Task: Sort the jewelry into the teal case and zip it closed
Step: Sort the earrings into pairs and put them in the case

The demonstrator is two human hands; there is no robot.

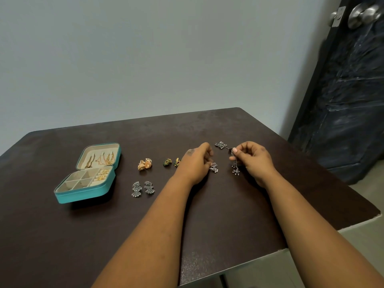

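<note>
The teal case (pixel 83 196) lies open at the table's left, with gold chains in its lid and gold pieces in its tray. On the table lie a gold earring pair (pixel 144 164), two small green earrings (pixel 171 162), a silver fan-shaped pair (pixel 143 189) and a silver cluster piece (pixel 220 145). My left hand (pixel 196 163) pinches a small silver earring with pearl beads (pixel 214 167) at the table surface. My right hand (pixel 253 157) pinches a long silver dangling earring (pixel 235 166), which hangs from my fingertips.
The dark brown table (pixel 228 215) ends at a near edge on the lower right. A grey wall stands behind it. A dark door with a metal knob (pixel 363 14) is at the far right.
</note>
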